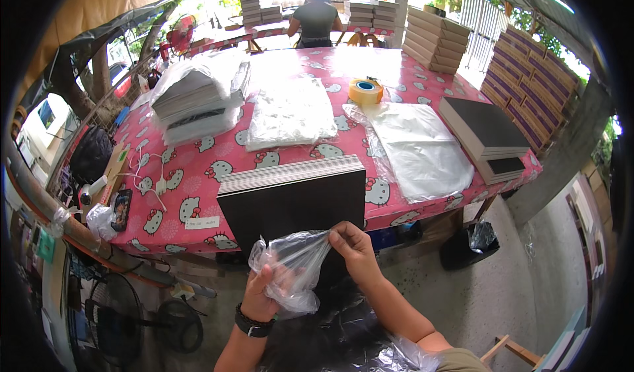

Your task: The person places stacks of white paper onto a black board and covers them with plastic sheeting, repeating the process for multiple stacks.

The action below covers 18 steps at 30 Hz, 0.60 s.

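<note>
Before me, a clear plastic bag (pixel 300 269) hangs bunched between both hands. My left hand (pixel 265 289), with a dark watch and bracelet at its wrist, is closed around the bag's lower left, its fingers partly seen through the film. With thumb and fingertips, my right hand (pixel 352 248) pinches the upper right edge and pulls the film taut. Just beyond the bag, a thick stack of pale sheets with a black front (pixel 290 200) stands at the near table edge; the bag and hands cover its lower part.
A pink patterned cloth covers the table (pixel 191 160). On it lie flat clear bags (pixel 426 150), another bag pile (pixel 290 114), tape rolls (pixel 365 91), black-topped stacks (pixel 485 127) and plastic-wrapped stacks (pixel 191 98). Cartons (pixel 528 84) stand right. A person (pixel 316 18) is at the far table.
</note>
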Tool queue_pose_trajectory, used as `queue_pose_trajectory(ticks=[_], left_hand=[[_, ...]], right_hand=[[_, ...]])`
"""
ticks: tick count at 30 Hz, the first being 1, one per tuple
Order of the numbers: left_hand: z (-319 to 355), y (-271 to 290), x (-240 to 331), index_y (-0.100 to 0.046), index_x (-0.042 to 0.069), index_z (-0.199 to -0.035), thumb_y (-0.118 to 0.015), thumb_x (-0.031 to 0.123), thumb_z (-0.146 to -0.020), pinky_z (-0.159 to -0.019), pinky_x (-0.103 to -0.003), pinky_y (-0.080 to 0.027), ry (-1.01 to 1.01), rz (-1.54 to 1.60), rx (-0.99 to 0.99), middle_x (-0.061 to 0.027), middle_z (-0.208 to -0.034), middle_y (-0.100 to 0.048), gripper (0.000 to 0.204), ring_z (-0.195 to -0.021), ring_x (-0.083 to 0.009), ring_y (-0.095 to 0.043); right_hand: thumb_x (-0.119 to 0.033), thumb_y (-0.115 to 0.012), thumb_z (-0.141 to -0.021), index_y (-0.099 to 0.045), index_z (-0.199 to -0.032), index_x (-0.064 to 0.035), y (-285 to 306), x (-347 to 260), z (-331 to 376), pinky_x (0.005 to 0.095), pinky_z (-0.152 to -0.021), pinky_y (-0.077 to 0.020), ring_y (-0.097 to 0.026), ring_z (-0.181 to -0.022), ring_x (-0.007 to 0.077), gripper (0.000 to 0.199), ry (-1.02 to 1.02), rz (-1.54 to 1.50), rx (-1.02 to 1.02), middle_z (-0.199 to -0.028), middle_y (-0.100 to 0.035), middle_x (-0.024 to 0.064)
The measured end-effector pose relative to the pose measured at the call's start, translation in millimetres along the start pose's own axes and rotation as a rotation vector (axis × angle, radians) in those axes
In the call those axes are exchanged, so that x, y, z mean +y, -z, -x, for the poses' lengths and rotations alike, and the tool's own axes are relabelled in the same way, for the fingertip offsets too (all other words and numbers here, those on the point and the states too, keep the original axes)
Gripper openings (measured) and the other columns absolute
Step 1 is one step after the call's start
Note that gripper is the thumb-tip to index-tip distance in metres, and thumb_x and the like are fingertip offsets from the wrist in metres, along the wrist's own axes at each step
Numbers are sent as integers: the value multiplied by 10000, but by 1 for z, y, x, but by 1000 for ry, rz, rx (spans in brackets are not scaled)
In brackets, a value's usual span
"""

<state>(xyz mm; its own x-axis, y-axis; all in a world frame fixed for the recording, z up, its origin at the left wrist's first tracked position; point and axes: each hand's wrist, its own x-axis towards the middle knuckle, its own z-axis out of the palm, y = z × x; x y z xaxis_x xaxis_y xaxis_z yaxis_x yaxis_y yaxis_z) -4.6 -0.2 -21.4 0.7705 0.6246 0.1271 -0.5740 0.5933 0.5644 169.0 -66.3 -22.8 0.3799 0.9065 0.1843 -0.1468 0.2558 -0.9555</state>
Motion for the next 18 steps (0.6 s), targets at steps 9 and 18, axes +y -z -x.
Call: queue_pose_trajectory(ticks=[9,18], left_hand=[[4,33,20,-494,60,-900,-538,236,-838,-507,-232,-412,-27,-529,366,29,-652,-490,192,-554,-79,-481],[77,137,85,-470,33,-921,-411,261,-897,-600,-296,-462,-444,-1125,715,19,-492,-354,237,-433,-83,-397]], right_hand=[[-212,-451,-869,-453,-849,-31,25,-19,13,274,-522,-390,-489,-564,151,183,-6,-862,-361,-635,-494,74],[-284,-480,-860,-508,-721,-119,163,-82,57,207,-409,-385,-419,-461,51,218,310,-547,685,-599,-469,-26]])
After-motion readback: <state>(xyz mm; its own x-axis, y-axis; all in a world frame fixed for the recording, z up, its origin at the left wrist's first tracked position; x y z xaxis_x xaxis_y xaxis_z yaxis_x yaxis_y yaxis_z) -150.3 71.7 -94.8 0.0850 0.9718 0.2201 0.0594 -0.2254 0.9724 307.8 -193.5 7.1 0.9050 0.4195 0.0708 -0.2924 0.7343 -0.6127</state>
